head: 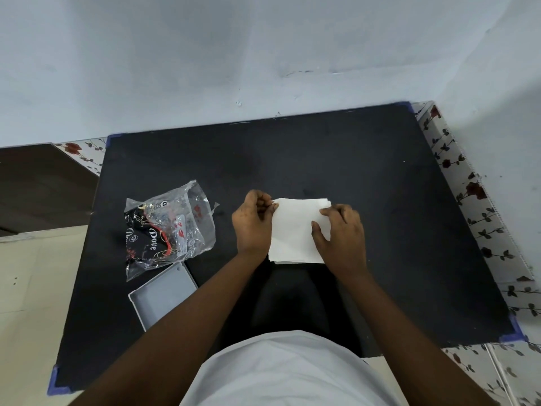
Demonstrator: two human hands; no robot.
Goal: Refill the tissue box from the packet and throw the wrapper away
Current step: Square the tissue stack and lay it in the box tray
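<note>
A stack of white tissues (294, 230) lies at the middle of the black tabletop (380, 200). My left hand (253, 222) pinches the stack's top left corner between thumb and fingers. On the stack's right side rests my right hand (341, 234), its fingers holding that edge. The clear plastic wrapper (169, 227), printed in black and red with "Dove", lies crumpled and apart from the tissues at the left. A grey open tray-like box part (162, 294) sits just in front of the wrapper, partly hidden by my left forearm.
The black tabletop stands against a pale blue wall (263, 54). A floral-patterned surface (480, 206) borders the table on the right. Beige floor (32, 288) shows at the left. No bin is in view.
</note>
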